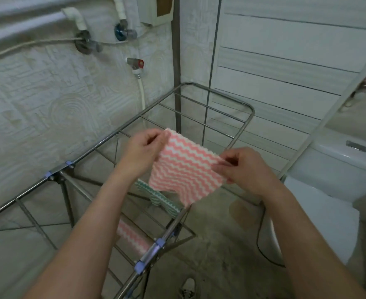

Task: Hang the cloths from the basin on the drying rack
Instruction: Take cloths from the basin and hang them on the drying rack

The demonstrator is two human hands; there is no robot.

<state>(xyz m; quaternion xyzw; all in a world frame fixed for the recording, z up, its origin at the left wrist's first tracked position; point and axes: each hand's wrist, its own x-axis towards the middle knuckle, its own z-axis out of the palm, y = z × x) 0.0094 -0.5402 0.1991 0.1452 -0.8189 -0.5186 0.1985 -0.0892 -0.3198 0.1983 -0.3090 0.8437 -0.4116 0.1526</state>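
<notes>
I hold a pink-and-white zigzag cloth [183, 166] spread out above the metal drying rack [218, 92]. My left hand [144, 148] pinches its upper left corner. My right hand [243, 168] pinches its right edge. The cloth's lower part droops toward the rack's bars. A green-and-white zigzag cloth [158, 197] hangs over a bar just below it. Another pink zigzag cloth [132, 236] hangs over a bar nearer to me, partly hidden by my left forearm. The basin is not in view.
The rack fills the corner between a patterned wall on the left and a panelled wall behind. A tap with a red knob [135, 62] and a hose [142, 98] are on the wall. A white toilet [328, 180] stands at the right. A dark cable [262, 240] lies on the floor.
</notes>
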